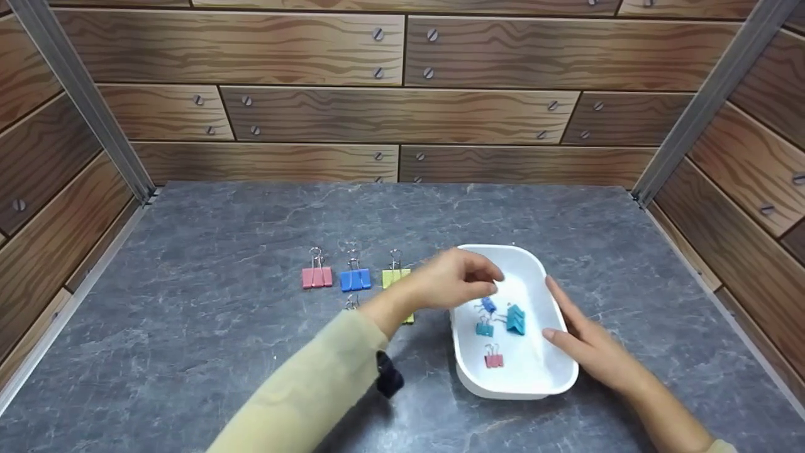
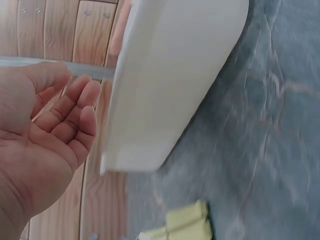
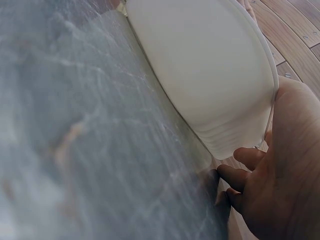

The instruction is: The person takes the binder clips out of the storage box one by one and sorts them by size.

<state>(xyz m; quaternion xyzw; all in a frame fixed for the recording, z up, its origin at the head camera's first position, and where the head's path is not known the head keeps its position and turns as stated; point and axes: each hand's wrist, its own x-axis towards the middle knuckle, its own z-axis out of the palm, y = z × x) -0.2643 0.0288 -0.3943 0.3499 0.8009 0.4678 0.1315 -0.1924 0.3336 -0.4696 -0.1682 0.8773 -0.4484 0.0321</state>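
In the white tray on the counter, the small blue clip sits just under the left hand, whose loosely curled fingers hold nothing; light, stiff and springy, it looks best pinched by its wire handles, while the right hand steadies the tray's rim with straight fingers.

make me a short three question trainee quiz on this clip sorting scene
1. True or false: the white plastic tray holds four binder clips.
2. Which hand rests against the tray's right rim? A) left hand B) right hand
3. Fill in: in the row on the grey stone-look table, the pink binder clip lies left of the ____ binder clip.

Key
1. True: a small blue, two teal and a small pink one.
2. B
3. blue
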